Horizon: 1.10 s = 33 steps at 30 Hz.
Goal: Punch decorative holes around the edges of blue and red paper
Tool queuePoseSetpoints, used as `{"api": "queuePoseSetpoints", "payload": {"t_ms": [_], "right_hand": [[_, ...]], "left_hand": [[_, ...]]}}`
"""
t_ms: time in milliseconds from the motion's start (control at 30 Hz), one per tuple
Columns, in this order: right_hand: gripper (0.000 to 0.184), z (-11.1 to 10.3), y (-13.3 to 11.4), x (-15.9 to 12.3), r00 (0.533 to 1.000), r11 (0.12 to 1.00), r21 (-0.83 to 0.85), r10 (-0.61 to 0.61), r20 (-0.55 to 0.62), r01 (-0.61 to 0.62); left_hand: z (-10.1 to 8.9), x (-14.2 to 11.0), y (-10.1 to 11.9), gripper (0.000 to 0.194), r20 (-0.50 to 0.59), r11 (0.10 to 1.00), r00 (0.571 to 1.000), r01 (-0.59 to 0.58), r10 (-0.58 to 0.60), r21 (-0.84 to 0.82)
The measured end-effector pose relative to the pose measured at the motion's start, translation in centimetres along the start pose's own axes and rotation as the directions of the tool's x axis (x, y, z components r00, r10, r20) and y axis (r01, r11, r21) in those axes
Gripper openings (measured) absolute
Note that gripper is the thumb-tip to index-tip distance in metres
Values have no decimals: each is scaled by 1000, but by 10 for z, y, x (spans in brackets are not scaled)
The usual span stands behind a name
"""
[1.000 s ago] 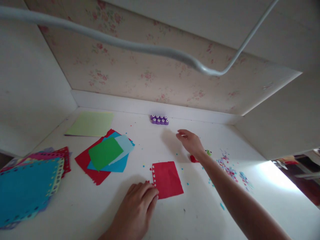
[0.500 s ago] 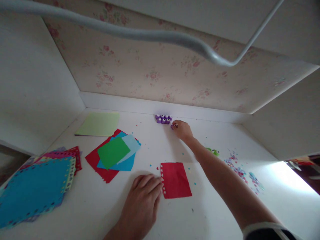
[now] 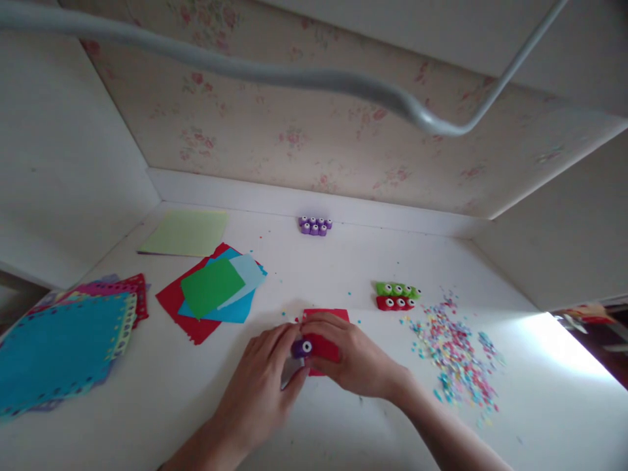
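A small purple craft punch (image 3: 301,348) with a white top and a dark dot sits between my two hands, at the left side of a red paper sheet (image 3: 326,347). My left hand (image 3: 262,373) curls around the punch from the left, thumb below and fingers above. From the right, my right hand (image 3: 350,353) reaches over the red sheet, its fingertips closed at the punch. The hands partly cover the sheet's left edge. I cannot tell whether the paper is inside the punch.
More purple punches (image 3: 314,226) stand by the back wall. Green punches (image 3: 400,289) and red punches (image 3: 396,303) are lined up at the right, beside scattered confetti (image 3: 458,353). Coloured sheets (image 3: 213,288), punched papers (image 3: 69,347) and pale green paper (image 3: 186,232) lie left.
My right hand has come back from the purple row to the red sheet with a punch. My left hand has closed around it. The green and red punches and confetti are now uncovered.
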State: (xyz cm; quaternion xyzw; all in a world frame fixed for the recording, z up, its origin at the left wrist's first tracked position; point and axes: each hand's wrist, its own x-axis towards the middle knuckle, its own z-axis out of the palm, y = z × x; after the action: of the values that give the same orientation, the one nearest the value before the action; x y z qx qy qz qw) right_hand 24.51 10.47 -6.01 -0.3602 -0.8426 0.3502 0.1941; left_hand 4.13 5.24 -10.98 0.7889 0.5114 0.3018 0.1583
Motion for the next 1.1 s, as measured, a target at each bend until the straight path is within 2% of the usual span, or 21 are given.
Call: {"api": "queuePoseSetpoints", "payload": {"t_ms": [67, 133, 200, 300, 433, 500, 567, 600, 667, 733, 800, 933, 1100], "right_hand": [[46, -4, 12, -5, 992, 994, -84, 58, -109, -67], [52, -8, 25, -11, 972, 966, -192, 136, -190, -173], [57, -11, 35, -16, 965, 933, -276, 186, -184, -233], [57, -15, 42, -23, 953, 906, -304, 255, -165, -295], [58, -23, 43, -27, 894, 855, -269, 401, -199, -443], [41, -26, 42, -30, 879, 848, -235, 441, -181, -474], [11, -27, 41, -35, 870, 859, -157, 462, -176, -488], [11, -26, 39, -38, 861, 865, -82, 476, -182, -496], [25, -21, 36, -45, 824, 845, 165, 534, -190, -509], [32, -14, 33, -52, 781, 753, 434, 605, -159, -495], [37, -7, 31, -55, 748, 642, 603, 654, -108, -474], [42, 3, 30, -56, 742, 547, 700, 669, -38, -458], [41, 9, 30, -55, 753, 531, 722, 658, -21, -444]], "left_hand": [[3, 0, 0, 51, 39, 999, 999, -30, 28, 31], [3, 1, 0, 43, 73, 998, 997, -38, 35, 41], [2, 3, 1, 33, 90, 999, 995, -37, 33, 38], [-1, 5, 2, 26, 78, 999, 996, -43, 41, 14], [-5, 6, 4, 26, 32, 999, 998, -44, 45, -9], [-6, 7, 5, 25, 13, 999, 999, -35, 35, -19], [-7, 7, 4, 23, 4, 999, 1000, -13, 14, -39], [-7, 7, 4, 23, 5, 998, 1000, 1, -1, -56], [-7, 6, 2, 23, 11, 993, 999, 40, -39, -107], [-6, 5, -1, 24, 24, 982, 996, 84, -81, -172], [-5, 4, -3, 25, 36, 966, 992, 122, -117, -227], [-3, 4, -5, 24, 22, 962, 991, 136, -134, -237], [-2, 5, -3, 24, 13, 975, 993, 116, -116, -189]]}}
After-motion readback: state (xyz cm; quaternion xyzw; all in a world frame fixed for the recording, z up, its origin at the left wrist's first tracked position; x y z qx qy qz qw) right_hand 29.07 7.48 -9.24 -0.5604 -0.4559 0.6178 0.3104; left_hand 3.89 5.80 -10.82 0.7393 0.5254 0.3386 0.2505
